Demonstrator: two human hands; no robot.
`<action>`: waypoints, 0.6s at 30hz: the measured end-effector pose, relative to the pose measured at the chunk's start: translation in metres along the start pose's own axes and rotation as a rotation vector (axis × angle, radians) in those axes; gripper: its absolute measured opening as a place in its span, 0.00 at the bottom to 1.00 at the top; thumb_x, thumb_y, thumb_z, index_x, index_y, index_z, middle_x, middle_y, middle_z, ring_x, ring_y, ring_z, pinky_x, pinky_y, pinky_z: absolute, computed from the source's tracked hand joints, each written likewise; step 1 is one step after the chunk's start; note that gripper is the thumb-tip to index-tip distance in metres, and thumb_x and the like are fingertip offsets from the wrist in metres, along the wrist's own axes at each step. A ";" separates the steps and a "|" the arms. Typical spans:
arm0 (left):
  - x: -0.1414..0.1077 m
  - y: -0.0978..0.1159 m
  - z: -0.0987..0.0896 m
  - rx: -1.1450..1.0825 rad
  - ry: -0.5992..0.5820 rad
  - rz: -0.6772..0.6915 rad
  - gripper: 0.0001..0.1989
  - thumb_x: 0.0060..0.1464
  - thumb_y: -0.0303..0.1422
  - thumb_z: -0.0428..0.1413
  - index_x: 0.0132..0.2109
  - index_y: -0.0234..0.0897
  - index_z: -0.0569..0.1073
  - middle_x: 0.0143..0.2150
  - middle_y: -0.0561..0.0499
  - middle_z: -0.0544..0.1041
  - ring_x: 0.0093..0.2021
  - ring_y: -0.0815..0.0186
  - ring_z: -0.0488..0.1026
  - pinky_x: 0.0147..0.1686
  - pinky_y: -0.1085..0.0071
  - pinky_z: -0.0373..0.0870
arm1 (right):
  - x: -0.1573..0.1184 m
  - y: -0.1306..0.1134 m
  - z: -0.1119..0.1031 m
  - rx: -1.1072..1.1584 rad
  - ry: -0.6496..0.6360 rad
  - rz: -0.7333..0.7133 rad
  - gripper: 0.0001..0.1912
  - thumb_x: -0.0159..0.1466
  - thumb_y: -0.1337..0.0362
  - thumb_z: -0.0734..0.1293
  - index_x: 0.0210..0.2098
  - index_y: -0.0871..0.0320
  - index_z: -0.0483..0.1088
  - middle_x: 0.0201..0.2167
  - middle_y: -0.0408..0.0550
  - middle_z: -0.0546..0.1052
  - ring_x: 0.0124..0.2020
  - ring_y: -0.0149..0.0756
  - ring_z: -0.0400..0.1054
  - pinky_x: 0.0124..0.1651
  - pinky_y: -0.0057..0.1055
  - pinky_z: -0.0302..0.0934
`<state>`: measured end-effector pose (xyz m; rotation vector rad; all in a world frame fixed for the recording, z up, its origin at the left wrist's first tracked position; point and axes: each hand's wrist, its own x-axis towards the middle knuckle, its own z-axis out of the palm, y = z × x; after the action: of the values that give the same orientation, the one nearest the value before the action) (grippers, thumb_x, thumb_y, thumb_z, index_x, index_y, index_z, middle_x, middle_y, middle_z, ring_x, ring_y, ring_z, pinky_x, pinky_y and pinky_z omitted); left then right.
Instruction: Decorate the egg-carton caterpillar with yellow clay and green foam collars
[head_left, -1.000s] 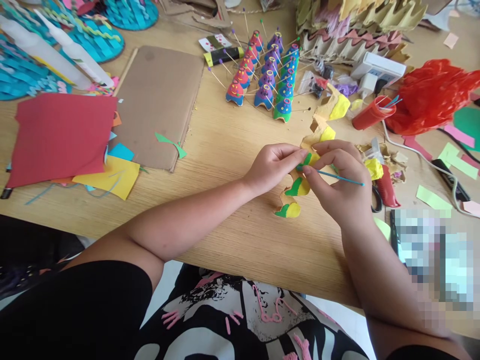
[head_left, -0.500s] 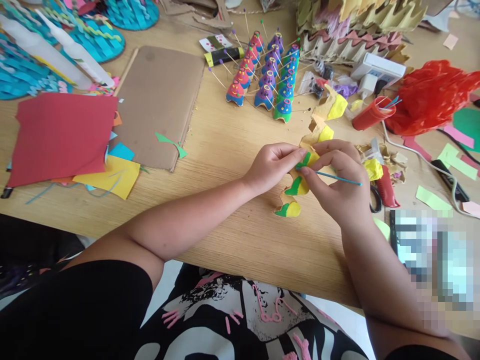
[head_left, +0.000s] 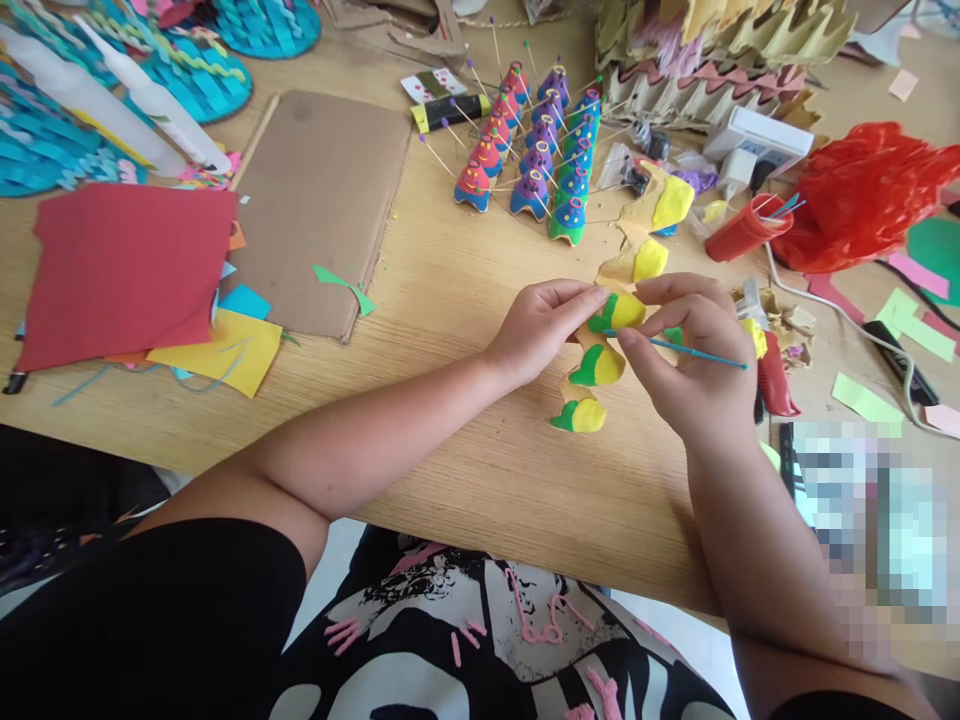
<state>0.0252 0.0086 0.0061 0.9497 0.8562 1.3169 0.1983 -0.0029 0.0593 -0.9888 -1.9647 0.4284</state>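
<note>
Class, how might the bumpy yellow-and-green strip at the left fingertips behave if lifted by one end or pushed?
The bumpy strip is probably light, as its bare tan edges look like thin card. It may bend at the narrow links between bumps. It seems unlikely to roll, given its uneven, wavy shape.

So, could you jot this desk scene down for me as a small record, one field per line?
Left hand: pinching the edge of a bumpy strip
Right hand: holding a thin blue stick, tip at the strip
Strip colors: green and yellow on the near bumps
Beyond the hands: colorful cones in three rows
Left side: red paper, cardboard
Right side: red cup, crumpled red plastic
</note>
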 end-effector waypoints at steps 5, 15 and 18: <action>0.002 0.002 0.002 -0.052 0.015 -0.059 0.24 0.59 0.56 0.65 0.33 0.38 0.78 0.27 0.53 0.77 0.31 0.70 0.76 0.29 0.75 0.67 | -0.001 0.004 0.001 0.002 0.011 0.010 0.09 0.64 0.64 0.75 0.33 0.49 0.71 0.50 0.47 0.79 0.54 0.48 0.76 0.60 0.58 0.73; 0.001 0.003 0.002 -0.080 -0.023 -0.069 0.24 0.56 0.55 0.67 0.32 0.37 0.77 0.30 0.53 0.79 0.32 0.71 0.76 0.29 0.75 0.67 | -0.003 -0.001 0.004 -0.031 0.013 -0.004 0.10 0.64 0.64 0.76 0.33 0.49 0.71 0.50 0.49 0.78 0.55 0.49 0.76 0.60 0.59 0.73; 0.001 0.003 0.002 -0.075 -0.024 -0.076 0.24 0.56 0.55 0.67 0.32 0.37 0.77 0.29 0.53 0.79 0.32 0.71 0.76 0.29 0.75 0.68 | -0.003 -0.001 0.004 -0.032 0.023 0.003 0.10 0.63 0.65 0.76 0.33 0.49 0.71 0.50 0.49 0.79 0.54 0.49 0.77 0.59 0.59 0.74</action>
<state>0.0257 0.0099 0.0100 0.8646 0.8111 1.2615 0.1956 -0.0050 0.0559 -1.0123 -1.9552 0.3871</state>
